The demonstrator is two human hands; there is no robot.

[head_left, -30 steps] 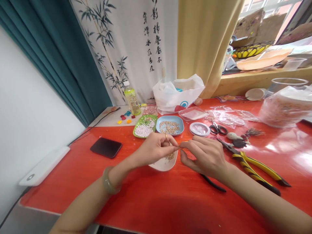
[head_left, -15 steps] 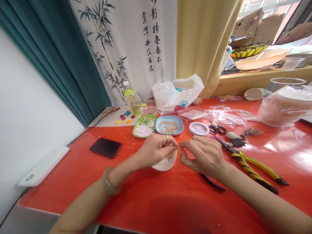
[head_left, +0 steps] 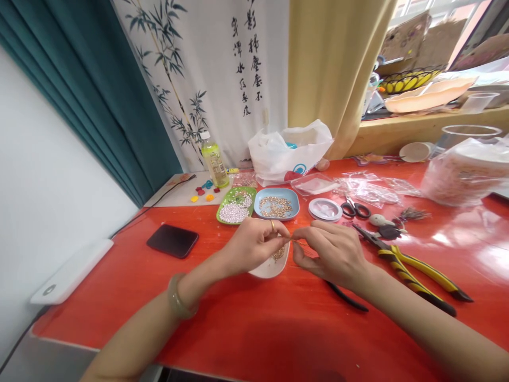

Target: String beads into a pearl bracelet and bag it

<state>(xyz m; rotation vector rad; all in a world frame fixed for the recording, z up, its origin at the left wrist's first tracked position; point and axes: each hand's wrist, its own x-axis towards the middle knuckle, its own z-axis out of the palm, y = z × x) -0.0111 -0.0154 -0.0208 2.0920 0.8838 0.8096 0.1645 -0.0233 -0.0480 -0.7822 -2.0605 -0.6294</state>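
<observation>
My left hand (head_left: 260, 241), with a ring and a bangle on its wrist, pinches thumb and forefinger together above a white dish (head_left: 268, 270) of small gold beads (head_left: 279, 253). My right hand (head_left: 332, 252) faces it, thumb and forefinger closed just to the right of the left fingertips. A tiny gold-coloured bit shows where the fingertips meet; it is too small to make out. Behind the hands stand a green dish (head_left: 220, 216) of pearly white beads (head_left: 235, 212) and a blue dish (head_left: 296, 211) of gold beads (head_left: 275, 207).
Yellow-and-black pliers (head_left: 401, 265) lie right of my right hand, near scissors (head_left: 355, 208) and a white round spool (head_left: 325, 209). A black handle (head_left: 347, 298) is partly under my right hand. A phone (head_left: 172, 241) lies left; a plastic bag (head_left: 290, 154) and bottle (head_left: 214, 162) stand behind.
My right fingertips have come slightly nearer to the left ones, and the tiny gold-coloured bit between them shows a little more. Otherwise the hands hold nearly the same place.
</observation>
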